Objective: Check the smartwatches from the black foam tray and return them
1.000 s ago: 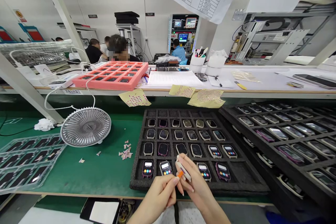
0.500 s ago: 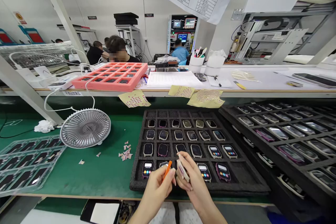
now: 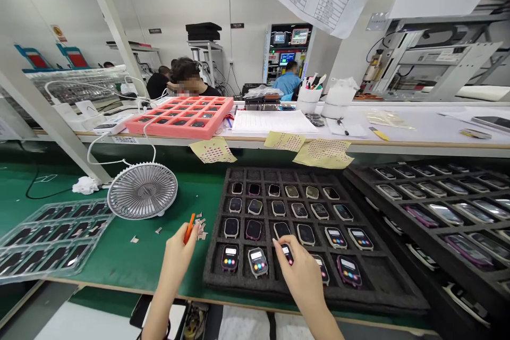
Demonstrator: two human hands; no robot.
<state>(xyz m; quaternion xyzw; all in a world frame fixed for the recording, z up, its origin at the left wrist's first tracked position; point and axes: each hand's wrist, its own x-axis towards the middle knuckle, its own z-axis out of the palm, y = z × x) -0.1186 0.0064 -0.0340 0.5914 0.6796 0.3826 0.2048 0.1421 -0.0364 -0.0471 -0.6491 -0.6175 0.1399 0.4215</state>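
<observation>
Left hand (image 3: 179,261) pinches orange stick (image 3: 188,228), fingers together; right hand (image 3: 302,276) sits over smartwatch (image 3: 287,254), which lies under its fingertips in foam tray (image 3: 213,276); grip there unclear.

Green bench mat (image 3: 131,260) under black foam tray (image 3: 213,273)

One head camera looks forward and down from the person's head, close above a black foam tray (image 3: 239,288) at six o'clock, with the left hand (image 3: 179,260) and right hand (image 3: 298,276) near it and a pink tray (image 3: 175,117) at eleven o'clock.
</observation>
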